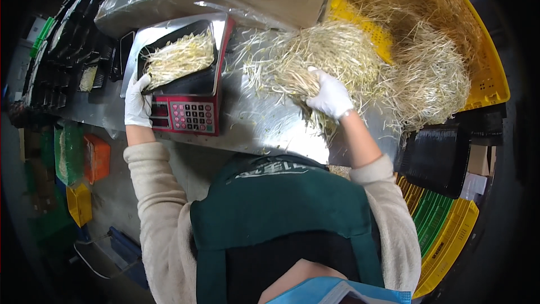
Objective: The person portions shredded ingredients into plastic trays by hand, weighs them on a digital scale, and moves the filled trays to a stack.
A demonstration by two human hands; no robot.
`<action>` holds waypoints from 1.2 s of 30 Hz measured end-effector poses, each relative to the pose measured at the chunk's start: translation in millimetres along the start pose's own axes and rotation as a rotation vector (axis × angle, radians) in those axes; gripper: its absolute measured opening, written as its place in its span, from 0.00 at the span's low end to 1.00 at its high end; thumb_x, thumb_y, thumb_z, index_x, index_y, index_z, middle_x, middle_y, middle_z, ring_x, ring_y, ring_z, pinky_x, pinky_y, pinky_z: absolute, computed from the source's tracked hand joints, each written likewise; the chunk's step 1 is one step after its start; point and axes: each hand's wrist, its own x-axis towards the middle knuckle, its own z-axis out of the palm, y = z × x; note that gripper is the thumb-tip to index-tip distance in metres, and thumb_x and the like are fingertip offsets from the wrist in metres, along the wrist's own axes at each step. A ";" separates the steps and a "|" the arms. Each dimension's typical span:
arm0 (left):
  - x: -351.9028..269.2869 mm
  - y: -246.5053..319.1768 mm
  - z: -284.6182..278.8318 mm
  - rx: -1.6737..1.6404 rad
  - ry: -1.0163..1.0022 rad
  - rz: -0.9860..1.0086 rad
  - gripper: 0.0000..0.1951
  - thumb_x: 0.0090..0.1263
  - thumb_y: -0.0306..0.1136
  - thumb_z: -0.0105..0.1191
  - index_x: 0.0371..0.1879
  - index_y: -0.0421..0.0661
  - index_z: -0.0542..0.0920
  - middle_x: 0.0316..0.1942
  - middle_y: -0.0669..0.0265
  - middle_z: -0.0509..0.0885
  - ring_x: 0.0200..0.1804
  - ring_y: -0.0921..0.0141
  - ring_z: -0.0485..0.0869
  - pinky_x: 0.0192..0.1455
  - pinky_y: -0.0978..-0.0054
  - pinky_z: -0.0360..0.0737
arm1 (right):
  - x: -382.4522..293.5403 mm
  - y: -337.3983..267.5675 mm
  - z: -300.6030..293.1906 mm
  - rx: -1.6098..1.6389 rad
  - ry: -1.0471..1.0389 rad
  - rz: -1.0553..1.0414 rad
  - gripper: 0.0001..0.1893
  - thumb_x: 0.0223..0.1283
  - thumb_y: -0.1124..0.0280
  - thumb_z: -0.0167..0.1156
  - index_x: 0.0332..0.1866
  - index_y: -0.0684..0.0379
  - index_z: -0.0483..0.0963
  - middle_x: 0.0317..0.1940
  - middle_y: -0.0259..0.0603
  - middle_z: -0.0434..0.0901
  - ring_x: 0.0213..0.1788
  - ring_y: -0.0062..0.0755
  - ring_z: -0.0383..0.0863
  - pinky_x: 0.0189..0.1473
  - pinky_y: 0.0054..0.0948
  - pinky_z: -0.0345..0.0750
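My left hand [138, 100], in a white glove, touches the near left corner of a black plastic tray [179, 82]. Bean sprouts [183, 59] lie in that tray, which rests on the metal pan of a red digital scale [192, 116]. Farther right, my gloved right hand [331, 95] has its fingers around a bunch of bean sprouts [297, 80]. This bunch is at the near edge of a large loose heap of sprouts [337, 46] on the metal table [253, 126]. The fingertips are partly hidden by the sprouts.
A tipped yellow crate [491, 88] spills sprouts at the right. Behind the scale stands a plastic-lined cardboard box [261, 2]. Stacked black trays [76, 25] line the left, and more black trays [438, 156] sit at the table's right edge. A blue-framed cart [126, 257] is below left.
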 end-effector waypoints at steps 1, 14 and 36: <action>-0.8 -2.0 3.2 -0.044 0.003 -0.010 0.26 0.60 0.18 0.48 0.62 0.33 0.68 0.56 0.53 0.77 0.55 0.62 0.79 0.62 0.68 0.74 | -8.3 6.0 -2.8 0.060 0.237 -0.201 0.35 0.38 0.64 0.67 0.59 0.55 0.70 0.47 0.52 0.80 0.50 0.49 0.80 0.55 0.35 0.76; -44.0 0.2 136.9 0.563 -0.174 0.420 0.30 0.58 0.19 0.43 0.65 0.34 0.65 0.60 0.54 0.73 0.63 0.63 0.71 0.68 0.69 0.64 | 4.8 -143.6 -71.3 -0.527 0.494 -0.613 0.31 0.39 0.76 0.63 0.55 0.71 0.67 0.28 0.50 0.77 0.32 0.49 0.79 0.34 0.42 0.75; 22.1 24.6 77.3 1.074 -0.522 0.788 0.45 0.61 0.60 0.55 0.69 0.38 0.61 0.65 0.47 0.68 0.66 0.51 0.66 0.69 0.51 0.57 | 80.4 -254.4 -3.1 -0.570 -0.045 -0.560 0.44 0.37 0.51 0.69 0.64 0.56 0.64 0.51 0.47 0.76 0.55 0.47 0.74 0.59 0.42 0.66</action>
